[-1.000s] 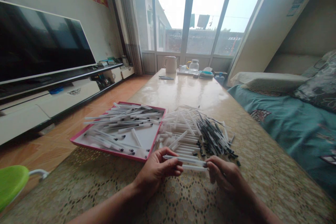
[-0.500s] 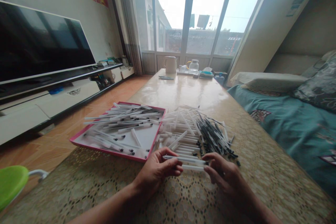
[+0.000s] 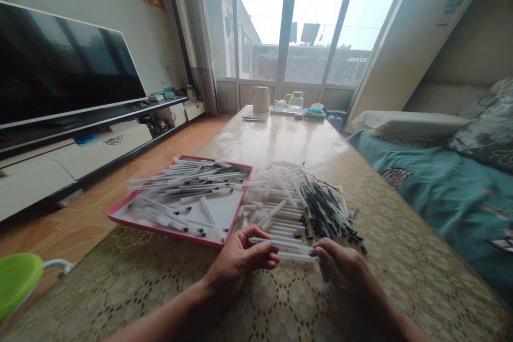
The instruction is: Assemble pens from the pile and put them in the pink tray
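My left hand (image 3: 250, 251) grips a white pen barrel (image 3: 290, 246) between thumb and fingers, and a second white tube (image 3: 294, 257) lies just below it. My right hand (image 3: 336, 262) has its fingers closed at the barrel's dark right end. Whether they pinch a small black part there is too small to tell. Beyond my hands lie a heap of white tubes (image 3: 280, 187), a bundle of dark refills (image 3: 324, 203) and several small black plugs (image 3: 356, 238). At the left, a pink-rimmed tray (image 3: 180, 236) holds many pens (image 3: 196, 173).
The patterned table (image 3: 280, 304) stretches toward the window. At its far end stand a beige jug (image 3: 260, 100), a glass pot (image 3: 295, 100) and a tissue pack (image 3: 316, 111). A green stool (image 3: 20, 280) is at the left, a teal-covered sofa (image 3: 420, 187) at the right.
My right hand's fingers have drawn together at the barrel's right end. My left hand and the piles have hardly moved.
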Action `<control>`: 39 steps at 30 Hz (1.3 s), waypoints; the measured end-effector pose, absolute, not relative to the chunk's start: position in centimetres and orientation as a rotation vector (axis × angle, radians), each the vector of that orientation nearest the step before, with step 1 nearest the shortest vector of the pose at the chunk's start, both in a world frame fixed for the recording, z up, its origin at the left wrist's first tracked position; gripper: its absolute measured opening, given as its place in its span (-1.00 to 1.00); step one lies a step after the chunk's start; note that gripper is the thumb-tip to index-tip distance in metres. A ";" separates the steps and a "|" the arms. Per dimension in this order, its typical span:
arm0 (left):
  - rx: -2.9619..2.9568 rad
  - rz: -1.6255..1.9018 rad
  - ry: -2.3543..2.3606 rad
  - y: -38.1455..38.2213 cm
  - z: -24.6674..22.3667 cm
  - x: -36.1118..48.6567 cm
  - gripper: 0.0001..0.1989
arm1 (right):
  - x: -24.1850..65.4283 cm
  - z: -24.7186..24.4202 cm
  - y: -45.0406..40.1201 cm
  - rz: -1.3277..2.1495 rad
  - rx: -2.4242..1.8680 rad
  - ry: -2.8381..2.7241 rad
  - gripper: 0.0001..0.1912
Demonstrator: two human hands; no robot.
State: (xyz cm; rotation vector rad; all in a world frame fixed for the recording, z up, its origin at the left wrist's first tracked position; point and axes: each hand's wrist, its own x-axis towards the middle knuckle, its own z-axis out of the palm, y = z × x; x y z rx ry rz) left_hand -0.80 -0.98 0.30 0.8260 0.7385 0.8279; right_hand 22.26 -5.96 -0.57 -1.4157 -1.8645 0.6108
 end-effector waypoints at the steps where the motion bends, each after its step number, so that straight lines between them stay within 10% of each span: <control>1: 0.820 0.830 0.739 -1.0 0.3 -0.8 -0.72 | 22.3 -0.3 -6.0 0.607 -1.414 -1.868 -0.65; 27: 0.720 0.872 0.770 -0.9 0.7 -0.6 -0.68 | 22.0 1.0 -5.6 0.612 -1.442 -1.766 -0.72; 39: 0.644 0.972 0.725 -0.8 0.6 -0.7 -0.74 | 28.4 0.0 -3.9 0.395 -1.294 -0.746 -0.72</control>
